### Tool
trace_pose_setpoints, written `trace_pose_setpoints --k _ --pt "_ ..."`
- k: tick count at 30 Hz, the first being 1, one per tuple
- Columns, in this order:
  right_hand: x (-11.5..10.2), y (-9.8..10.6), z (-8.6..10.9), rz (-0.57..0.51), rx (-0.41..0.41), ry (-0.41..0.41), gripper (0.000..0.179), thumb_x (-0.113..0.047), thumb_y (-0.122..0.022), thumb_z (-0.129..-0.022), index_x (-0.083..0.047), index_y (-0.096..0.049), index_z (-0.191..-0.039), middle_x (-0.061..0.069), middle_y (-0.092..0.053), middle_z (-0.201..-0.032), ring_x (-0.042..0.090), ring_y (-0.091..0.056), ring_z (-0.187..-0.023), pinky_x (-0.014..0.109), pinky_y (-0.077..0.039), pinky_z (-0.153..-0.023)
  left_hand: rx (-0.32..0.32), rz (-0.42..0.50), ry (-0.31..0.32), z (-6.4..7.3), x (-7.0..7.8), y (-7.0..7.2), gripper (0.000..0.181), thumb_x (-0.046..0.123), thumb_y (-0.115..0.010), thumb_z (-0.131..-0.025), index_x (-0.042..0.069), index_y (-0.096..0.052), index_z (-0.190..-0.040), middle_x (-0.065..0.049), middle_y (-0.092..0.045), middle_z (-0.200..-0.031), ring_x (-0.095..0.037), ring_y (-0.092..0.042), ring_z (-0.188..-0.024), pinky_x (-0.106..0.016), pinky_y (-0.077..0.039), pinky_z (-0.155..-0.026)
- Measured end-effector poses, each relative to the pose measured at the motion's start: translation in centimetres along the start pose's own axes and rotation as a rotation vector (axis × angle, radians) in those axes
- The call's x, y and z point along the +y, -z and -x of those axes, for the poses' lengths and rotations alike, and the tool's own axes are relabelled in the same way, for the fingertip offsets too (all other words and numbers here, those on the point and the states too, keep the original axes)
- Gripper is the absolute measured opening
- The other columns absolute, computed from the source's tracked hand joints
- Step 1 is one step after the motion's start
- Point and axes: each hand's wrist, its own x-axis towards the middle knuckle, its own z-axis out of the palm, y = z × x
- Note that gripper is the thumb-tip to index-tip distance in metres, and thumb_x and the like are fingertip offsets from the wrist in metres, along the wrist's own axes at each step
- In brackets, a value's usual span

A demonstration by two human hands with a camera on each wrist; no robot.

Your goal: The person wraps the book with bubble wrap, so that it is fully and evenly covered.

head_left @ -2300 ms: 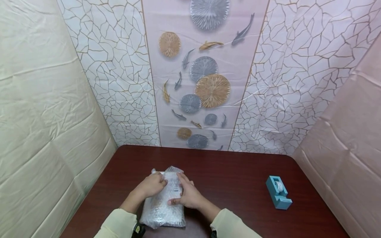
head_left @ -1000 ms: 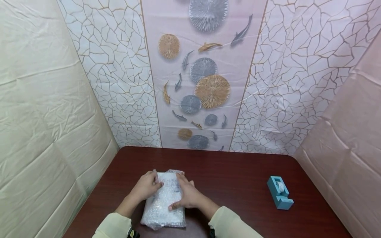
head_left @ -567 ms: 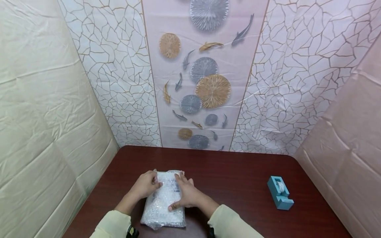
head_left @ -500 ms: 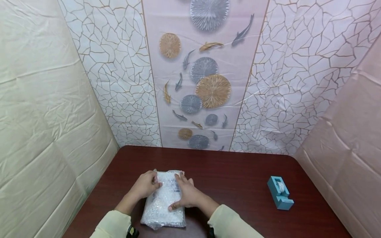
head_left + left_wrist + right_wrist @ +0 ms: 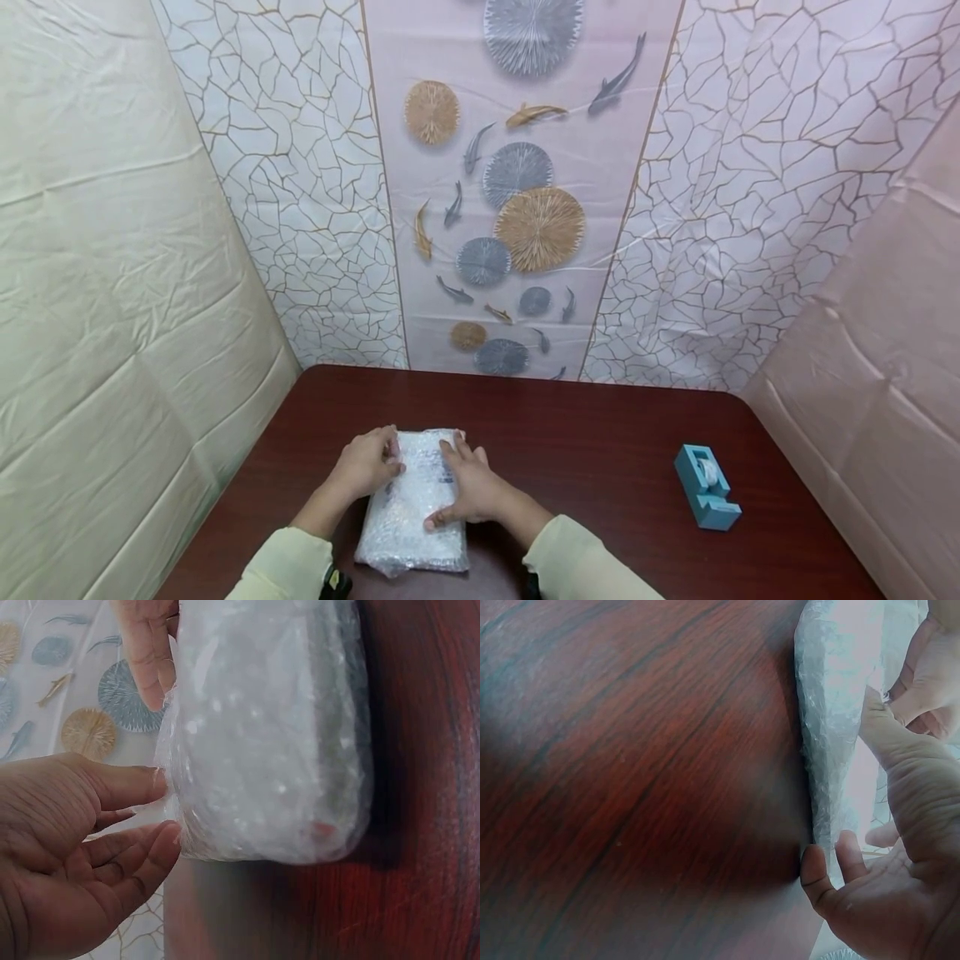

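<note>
A flat package in bubble wrap (image 5: 416,508) lies on the table in the head view, with faint dark print showing through near its far end. My left hand (image 5: 362,463) is at its far left corner. In the left wrist view the thumb and fingers of that hand pinch the edge of the clear bubble wrap (image 5: 244,735). My right hand (image 5: 480,492) grips the package from the right, thumb on top and fingers spread toward the far edge. The right wrist view shows the right fingers (image 5: 817,877) bent at the package's end. What lies inside is blurred by the wrap.
A blue tape dispenser (image 5: 707,487) with a clear roll stands at the right of the dark red-brown table (image 5: 570,433). Cream cloth (image 5: 150,333) hangs on the left, pinkish cloth (image 5: 877,358) on the right. A patterned sheet (image 5: 517,325) hangs behind the table.
The bubble wrap that stuck up at the far end now lies flatter over the package. My left hand has shifted left to the corner. The right hand stays almost in place.
</note>
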Motion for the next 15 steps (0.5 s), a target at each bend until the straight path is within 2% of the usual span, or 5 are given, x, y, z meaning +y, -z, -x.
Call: trace_pose_setpoints --k 5,7,11,14,15 --pt "-0.2 0.0 0.1 0.013 0.0 0.001 0.136 -0.054 -0.103 -0.071 -0.005 -0.029 -0.174 0.031 -0.016 -0.182 0.044 -0.039 -0.149 0.058 -0.051 -0.121 0.026 0.013 -0.032 -0.2 -0.8 -0.3 0.032 0.002 -0.089 -0.084 0.017 -0.064 -0.099 -0.011 -0.082 -0.108 -0.028 -0.078 -0.098 -0.049 -0.061 -0.079" --pt "-0.3 0.1 0.1 0.017 0.004 0.002 0.135 -0.053 -0.103 -0.071 -0.005 -0.03 -0.174 0.032 -0.017 -0.182 0.045 -0.039 -0.15 0.058 -0.05 -0.121 0.046 0.024 -0.08 -0.6 -1.8 -0.7 0.03 -0.002 -0.085 -0.083 0.019 -0.067 -0.094 -0.012 -0.082 -0.113 -0.027 -0.078 -0.096 -0.048 -0.061 -0.078" --pt "-0.3 0.1 0.2 0.012 0.009 0.0 0.134 -0.052 -0.104 -0.071 -0.005 -0.031 -0.173 0.032 -0.017 -0.181 0.046 -0.037 -0.153 0.059 -0.049 -0.123 0.103 0.01 -0.2 -1.8 -5.0 -3.0 0.029 -0.002 -0.083 -0.082 0.024 -0.073 -0.091 -0.007 -0.081 -0.108 -0.02 -0.074 -0.087 -0.041 -0.058 -0.069" --pt "-0.3 0.1 0.1 0.008 0.006 -0.005 0.133 -0.052 -0.103 -0.071 -0.005 -0.032 -0.173 0.032 -0.017 -0.182 0.048 -0.035 -0.155 0.06 -0.048 -0.124 0.098 0.022 -0.202 -1.7 -5.1 -2.9 0.027 -0.002 -0.082 -0.083 0.022 -0.076 -0.092 -0.003 -0.077 -0.096 -0.019 -0.072 -0.087 -0.042 -0.059 -0.072" --pt "-0.4 0.1 0.1 0.009 0.004 -0.006 0.133 -0.052 -0.103 -0.071 -0.005 -0.032 -0.173 0.032 -0.017 -0.182 0.048 -0.035 -0.156 0.06 -0.047 -0.124 0.078 0.033 -0.17 -1.3 -4.1 -2.2 0.025 -0.003 -0.082 -0.084 0.02 -0.077 -0.091 -0.003 -0.077 -0.097 -0.02 -0.072 -0.089 -0.043 -0.06 -0.075"
